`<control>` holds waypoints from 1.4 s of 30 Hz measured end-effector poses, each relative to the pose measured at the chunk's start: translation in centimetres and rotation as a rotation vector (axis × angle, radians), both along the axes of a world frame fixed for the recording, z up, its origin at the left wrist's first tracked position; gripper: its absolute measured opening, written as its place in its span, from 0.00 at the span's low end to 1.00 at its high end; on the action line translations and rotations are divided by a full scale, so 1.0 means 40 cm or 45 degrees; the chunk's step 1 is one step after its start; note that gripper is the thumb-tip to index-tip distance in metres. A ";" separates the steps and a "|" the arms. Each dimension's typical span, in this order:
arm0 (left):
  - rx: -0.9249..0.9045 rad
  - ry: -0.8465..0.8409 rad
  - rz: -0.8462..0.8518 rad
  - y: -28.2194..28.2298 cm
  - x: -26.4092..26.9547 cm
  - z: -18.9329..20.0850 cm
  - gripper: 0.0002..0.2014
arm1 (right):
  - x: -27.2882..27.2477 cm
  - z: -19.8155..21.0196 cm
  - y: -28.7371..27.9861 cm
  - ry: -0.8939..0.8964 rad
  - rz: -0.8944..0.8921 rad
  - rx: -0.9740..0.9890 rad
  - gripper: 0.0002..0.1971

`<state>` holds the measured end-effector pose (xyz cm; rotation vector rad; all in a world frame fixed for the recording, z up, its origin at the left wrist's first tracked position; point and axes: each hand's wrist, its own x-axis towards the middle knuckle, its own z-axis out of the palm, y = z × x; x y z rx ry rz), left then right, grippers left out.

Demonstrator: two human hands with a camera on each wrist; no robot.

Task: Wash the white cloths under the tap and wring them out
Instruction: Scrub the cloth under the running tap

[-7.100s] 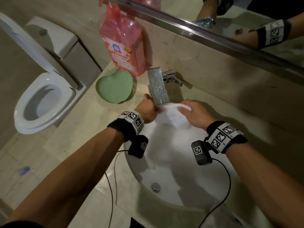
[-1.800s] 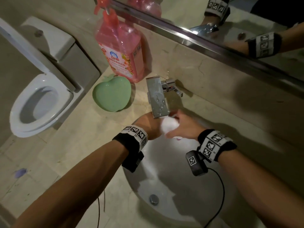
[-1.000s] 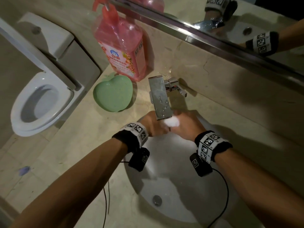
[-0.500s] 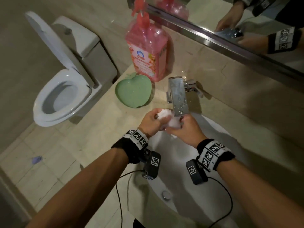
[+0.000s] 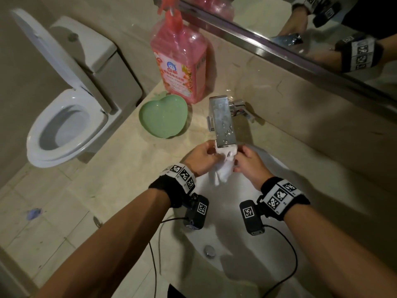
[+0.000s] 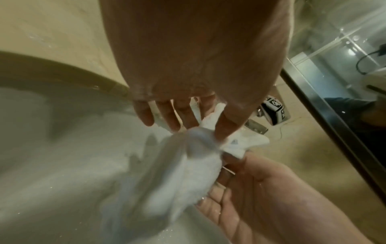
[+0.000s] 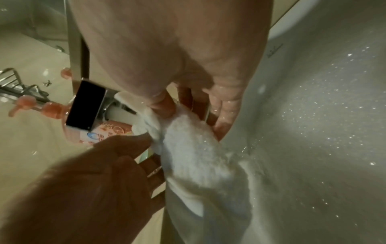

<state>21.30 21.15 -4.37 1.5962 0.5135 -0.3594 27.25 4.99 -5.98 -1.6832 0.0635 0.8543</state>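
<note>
A wet white cloth (image 5: pixel 223 168) hangs bunched just under the square chrome tap (image 5: pixel 223 123), over the white basin (image 5: pixel 236 233). My left hand (image 5: pixel 202 157) pinches its upper left edge, thumb against fingers. My right hand (image 5: pixel 247 162) pinches the upper right edge. In the left wrist view the cloth (image 6: pixel 188 173) droops from my left hand (image 6: pixel 200 128), with my right hand (image 6: pixel 250 181) below it. The right wrist view shows the cloth (image 7: pixel 198 156) held by my right hand (image 7: pixel 188 115) and my left hand (image 7: pixel 117 165). No water stream is visible.
A pink soap bottle (image 5: pixel 180 61) stands at the back of the beige counter (image 5: pixel 129 179), with a green apple-shaped dish (image 5: pixel 163 117) beside it. A toilet (image 5: pixel 64 117) with its lid up sits to the left. A mirror (image 5: pixel 300 29) runs along the wall. The drain (image 5: pixel 209 250) is at the basin's bottom.
The cloth was squeezed into a ball between both hands a second ago. Now the hands have drawn slightly apart and it hangs loosened below the tap.
</note>
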 end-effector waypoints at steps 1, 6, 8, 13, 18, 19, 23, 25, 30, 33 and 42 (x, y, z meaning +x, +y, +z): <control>0.042 0.005 -0.031 -0.002 0.004 -0.001 0.21 | 0.001 0.001 -0.009 -0.012 -0.001 -0.024 0.13; -0.051 -0.091 0.066 -0.038 0.033 -0.014 0.17 | -0.001 0.012 -0.053 0.064 0.105 0.094 0.16; -0.137 -0.053 0.156 -0.050 0.043 -0.010 0.16 | -0.007 0.005 -0.057 0.021 0.112 0.068 0.14; -0.180 0.053 0.363 -0.034 0.054 -0.004 0.11 | 0.011 0.007 -0.058 -0.019 -0.124 -0.024 0.15; 0.224 0.106 0.217 0.005 0.040 -0.011 0.08 | 0.017 0.026 -0.039 0.060 -0.175 0.075 0.04; 0.157 0.156 0.176 0.009 0.033 -0.008 0.09 | 0.017 0.027 -0.032 0.075 -0.186 0.087 0.03; -0.127 0.135 0.264 0.032 -0.004 0.005 0.08 | 0.026 0.012 -0.007 0.010 -0.150 -0.020 0.03; -0.177 0.081 0.310 0.043 -0.023 0.009 0.14 | 0.028 0.005 0.003 -0.069 -0.004 -0.120 0.05; -0.098 0.017 0.228 0.061 -0.057 0.022 0.18 | 0.011 0.009 0.027 -0.266 0.290 -0.274 0.19; 0.078 -0.039 0.226 0.083 -0.055 0.027 0.18 | 0.007 0.011 0.022 -0.158 0.314 -0.141 0.17; -0.002 0.129 0.201 0.048 -0.015 0.015 0.14 | 0.011 0.025 -0.034 0.173 -0.072 0.032 0.11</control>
